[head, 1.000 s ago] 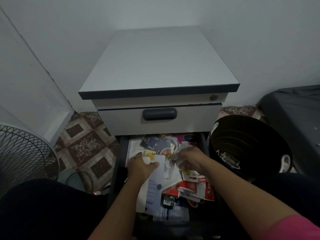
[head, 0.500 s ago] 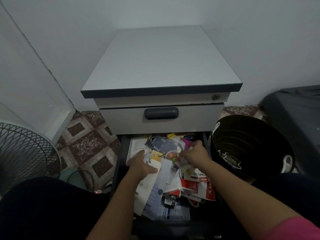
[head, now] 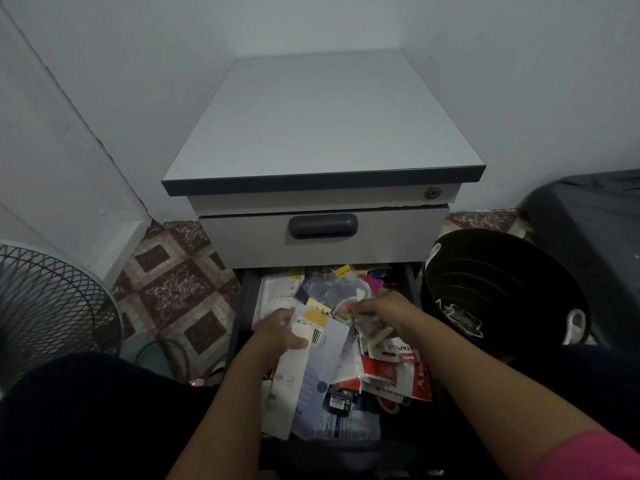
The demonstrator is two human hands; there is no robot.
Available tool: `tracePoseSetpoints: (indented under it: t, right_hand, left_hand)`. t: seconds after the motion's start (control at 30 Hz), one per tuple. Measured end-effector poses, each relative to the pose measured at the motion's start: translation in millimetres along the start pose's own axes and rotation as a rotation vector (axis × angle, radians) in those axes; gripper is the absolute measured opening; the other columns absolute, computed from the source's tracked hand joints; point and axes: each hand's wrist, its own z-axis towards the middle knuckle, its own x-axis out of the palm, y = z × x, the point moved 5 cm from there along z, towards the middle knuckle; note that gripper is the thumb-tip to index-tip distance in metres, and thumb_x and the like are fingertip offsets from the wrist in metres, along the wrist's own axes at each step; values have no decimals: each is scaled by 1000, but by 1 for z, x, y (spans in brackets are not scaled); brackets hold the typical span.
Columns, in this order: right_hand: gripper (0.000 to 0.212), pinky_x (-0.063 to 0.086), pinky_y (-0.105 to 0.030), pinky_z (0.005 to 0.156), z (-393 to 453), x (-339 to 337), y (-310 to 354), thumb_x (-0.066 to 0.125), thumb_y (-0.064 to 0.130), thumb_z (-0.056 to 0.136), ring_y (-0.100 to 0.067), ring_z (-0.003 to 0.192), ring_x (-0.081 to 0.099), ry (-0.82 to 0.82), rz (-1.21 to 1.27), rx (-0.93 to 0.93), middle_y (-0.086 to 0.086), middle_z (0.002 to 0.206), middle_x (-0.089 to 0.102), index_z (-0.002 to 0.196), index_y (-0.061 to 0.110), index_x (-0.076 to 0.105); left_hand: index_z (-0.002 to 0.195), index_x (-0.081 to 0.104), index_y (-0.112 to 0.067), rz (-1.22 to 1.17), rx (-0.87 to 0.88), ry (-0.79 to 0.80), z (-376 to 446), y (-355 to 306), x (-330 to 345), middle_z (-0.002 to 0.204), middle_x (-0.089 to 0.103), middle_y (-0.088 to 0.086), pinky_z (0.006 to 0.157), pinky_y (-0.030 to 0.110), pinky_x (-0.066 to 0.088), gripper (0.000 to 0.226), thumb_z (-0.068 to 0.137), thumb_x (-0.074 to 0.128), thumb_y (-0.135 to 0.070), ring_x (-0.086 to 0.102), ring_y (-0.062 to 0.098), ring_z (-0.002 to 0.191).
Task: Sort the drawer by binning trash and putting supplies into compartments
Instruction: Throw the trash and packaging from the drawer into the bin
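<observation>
The lower drawer (head: 242, 327) of a grey pedestal is pulled out and heaped with papers, card backings and plastic wrappers. My left hand (head: 277, 332) grips a white card with a barcode and yellow patch (head: 310, 327) at the drawer's left middle. My right hand (head: 381, 311) pinches a crumpled clear plastic wrapper (head: 349, 311) just right of that card. A red and white stapler package (head: 398, 368) lies below my right hand. A pale blue sheet (head: 322, 375) and a small black item with a label (head: 341, 400) lie nearer me.
A black round bin (head: 502, 289) stands on the floor right of the drawer. The closed upper drawer with a dark handle (head: 323, 226) overhangs the drawer's back. A wire fan guard (head: 45, 299) is at the left. A dark covered object (head: 595, 237) sits at far right.
The left hand has lifted and turned the card so its barcode side shows. The right hand shifted slightly toward the drawer's middle, still holding the clear wrapper.
</observation>
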Motion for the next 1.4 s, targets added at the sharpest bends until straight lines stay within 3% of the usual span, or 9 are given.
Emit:
tracePoseSetpoints:
  t: [0.17,0.37,0.47,0.57,0.7,0.97,1.17,1.33,1.4]
  right_hand:
    - [28,56,-37,60,-2,-13,3,78,11,75,-32,66,66,-29,81,40,-20,87,71,98,-4,68]
    - [23,56,-34,60,-3,-30,8,63,16,89,-25,68,67,-38,146,66,-20,94,72,102,-2,67]
    - [22,55,-29,61,-11,-43,13,55,12,91,-20,66,65,8,155,97,-17,95,72,105,-2,65]
    - [19,55,-30,59,-24,-56,22,53,6,90,-20,61,66,42,156,116,-17,92,70,104,-3,63]
    - [20,53,-26,45,-47,-81,35,54,3,90,-20,54,66,11,63,101,-19,83,70,103,-8,63]
    - [10,53,-26,40,-101,-167,42,57,-3,87,-21,44,64,-191,-84,44,-18,61,68,90,-11,63]
    - [14,53,-27,50,-98,-214,18,59,1,86,-22,53,64,-327,-49,128,-13,51,65,98,-6,60]
    - [18,46,-34,57,-82,-231,4,57,-1,87,-24,51,63,-347,-24,224,-13,45,61,104,-5,58]
    - [22,47,-36,62,-76,-235,0,57,2,89,-27,64,60,-362,-17,258,-16,56,64,109,-8,58]
  left_hand:
    - [122,56,-1,-53,-56,8,-3,2,-14,112,65,15,69,33,53,49,76,73,3,63,27,93]
    - [118,54,-5,-307,-29,37,-9,-5,-18,110,65,18,88,51,52,34,86,61,1,62,37,100]
    - [94,55,1,-386,-101,-65,-12,-11,-21,87,62,20,68,38,50,8,87,52,2,60,35,78]
    - [78,53,3,-447,-133,-97,-14,-17,-19,72,56,18,64,34,43,9,84,47,5,55,31,64]
    - [89,53,5,-525,-78,-30,-21,-31,-10,76,57,20,68,37,45,10,85,44,9,57,31,67]
    - [123,46,6,-610,-55,180,-37,-65,58,89,66,23,66,40,53,34,89,49,8,64,34,80]
    - [113,55,6,-585,-62,282,-37,-113,131,81,68,16,49,32,52,22,92,51,1,66,27,69]
    - [118,53,8,-532,-55,283,-21,-154,185,90,66,18,58,42,53,27,92,53,1,65,29,74]
    - [120,53,8,-574,-50,264,-15,-165,202,91,65,16,65,41,54,28,93,53,0,64,26,76]
